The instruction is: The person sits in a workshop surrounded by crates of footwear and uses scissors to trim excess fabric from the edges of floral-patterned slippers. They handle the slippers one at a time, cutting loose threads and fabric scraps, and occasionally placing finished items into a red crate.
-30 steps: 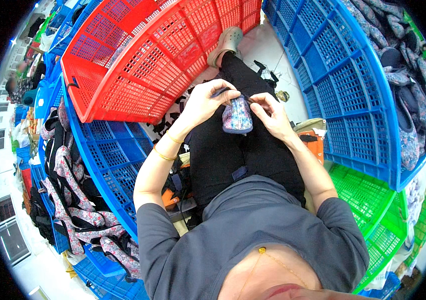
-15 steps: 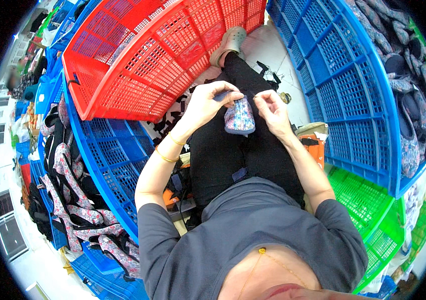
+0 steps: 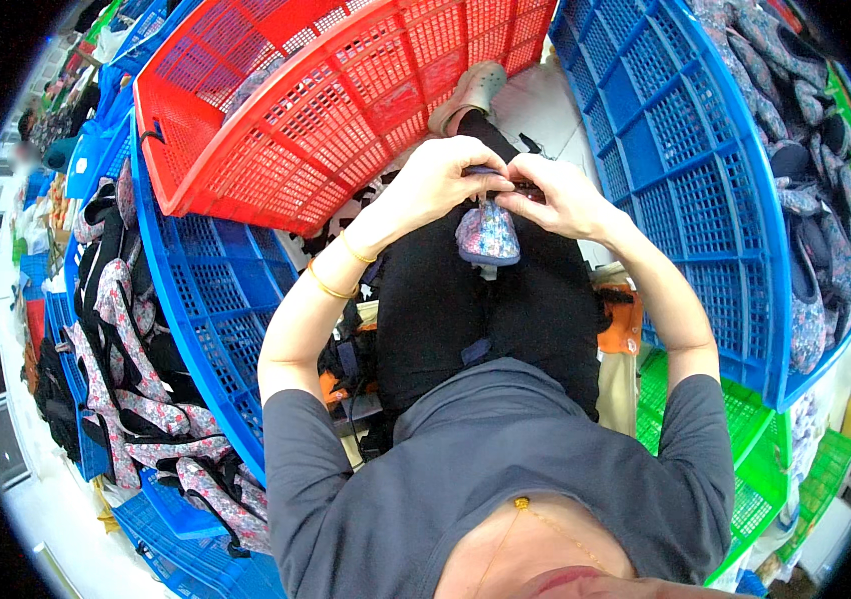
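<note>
A floral fabric shoe point(image 3: 488, 236), blue and pink with a dark edge, hangs above my lap with its rounded end downward. My left hand point(image 3: 453, 178) is closed on its upper part, fingers pinched together. Close against it, my right hand point(image 3: 557, 200) is also closed, with thumb and fingers at the top of the same shoe. The fingers hide the upper part of the shoe and whatever small thing may be between them.
A red basket point(image 3: 345, 120) stands tilted ahead. A blue basket point(image 3: 680, 180) with dark floral shoes point(image 3: 807, 290) is on my right; pink floral shoes point(image 3: 136, 339) fill one at left. Green baskets point(image 3: 735, 429) stand low right. Black scraps lie on the floor.
My right hand has moved left and in to meet my left hand at the shoe's top. Before, the two hands were apart. The head view has shifted slightly.
</note>
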Demonstrator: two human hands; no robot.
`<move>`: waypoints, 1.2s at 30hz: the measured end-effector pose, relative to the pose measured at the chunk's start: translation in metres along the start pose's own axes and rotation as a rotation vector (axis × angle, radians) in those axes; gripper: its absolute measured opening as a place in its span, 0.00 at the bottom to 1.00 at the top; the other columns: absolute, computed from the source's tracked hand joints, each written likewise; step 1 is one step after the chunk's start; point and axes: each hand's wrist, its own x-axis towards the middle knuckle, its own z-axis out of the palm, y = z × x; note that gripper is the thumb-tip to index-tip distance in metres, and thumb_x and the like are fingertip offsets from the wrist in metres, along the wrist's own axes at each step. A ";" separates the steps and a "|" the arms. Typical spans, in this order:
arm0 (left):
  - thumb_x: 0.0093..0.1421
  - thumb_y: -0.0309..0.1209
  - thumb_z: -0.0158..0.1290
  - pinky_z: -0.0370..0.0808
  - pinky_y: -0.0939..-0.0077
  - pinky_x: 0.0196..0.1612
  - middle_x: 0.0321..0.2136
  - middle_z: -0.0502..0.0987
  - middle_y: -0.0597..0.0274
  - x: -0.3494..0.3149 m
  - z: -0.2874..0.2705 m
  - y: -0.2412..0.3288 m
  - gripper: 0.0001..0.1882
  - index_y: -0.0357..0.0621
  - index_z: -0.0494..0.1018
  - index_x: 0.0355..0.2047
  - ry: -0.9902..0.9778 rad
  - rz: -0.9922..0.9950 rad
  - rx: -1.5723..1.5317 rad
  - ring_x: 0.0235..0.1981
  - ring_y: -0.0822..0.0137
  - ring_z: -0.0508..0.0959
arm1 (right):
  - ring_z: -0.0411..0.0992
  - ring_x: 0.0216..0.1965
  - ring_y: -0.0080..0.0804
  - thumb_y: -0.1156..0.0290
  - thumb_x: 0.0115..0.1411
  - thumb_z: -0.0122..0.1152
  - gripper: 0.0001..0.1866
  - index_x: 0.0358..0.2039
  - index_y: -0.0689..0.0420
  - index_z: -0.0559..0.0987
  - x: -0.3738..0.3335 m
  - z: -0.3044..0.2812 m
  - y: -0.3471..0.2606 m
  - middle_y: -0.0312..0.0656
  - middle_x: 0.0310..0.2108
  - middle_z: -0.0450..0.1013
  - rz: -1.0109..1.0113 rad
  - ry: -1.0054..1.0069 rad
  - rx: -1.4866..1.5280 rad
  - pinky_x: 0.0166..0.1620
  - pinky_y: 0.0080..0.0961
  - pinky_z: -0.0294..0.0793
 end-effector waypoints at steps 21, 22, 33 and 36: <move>0.54 0.31 0.61 0.76 0.72 0.38 0.32 0.80 0.57 -0.011 -0.049 -0.027 0.11 0.38 0.79 0.36 0.278 -0.011 0.583 0.34 0.64 0.79 | 0.68 0.31 0.21 0.62 0.59 0.64 0.17 0.42 0.60 0.72 -0.027 0.007 0.036 0.36 0.33 0.71 0.206 0.127 0.410 0.35 0.21 0.69; 0.54 0.33 0.61 0.76 0.69 0.41 0.34 0.80 0.56 -0.018 -0.050 -0.047 0.14 0.38 0.78 0.38 0.371 0.074 0.975 0.36 0.59 0.79 | 0.68 0.31 0.20 0.61 0.59 0.65 0.19 0.42 0.60 0.72 -0.033 0.012 0.044 0.36 0.34 0.70 0.237 0.135 0.503 0.34 0.20 0.69; 0.52 0.37 0.66 0.64 0.83 0.27 0.23 0.68 0.71 -0.050 0.042 0.000 0.14 0.43 0.74 0.30 -0.153 -0.103 -0.133 0.24 0.80 0.65 | 0.52 0.11 0.10 0.51 0.67 0.49 0.17 0.39 0.52 0.75 -0.096 0.104 0.008 0.28 0.23 0.69 0.896 0.005 1.511 0.11 0.10 0.44; 0.53 0.33 0.62 0.71 0.74 0.32 0.25 0.71 0.62 -0.066 0.059 0.009 0.10 0.43 0.72 0.27 0.023 0.164 0.194 0.27 0.65 0.74 | 0.54 0.11 0.13 0.51 0.67 0.49 0.17 0.38 0.51 0.76 -0.104 0.127 -0.006 0.32 0.26 0.72 0.926 0.192 1.790 0.11 0.09 0.46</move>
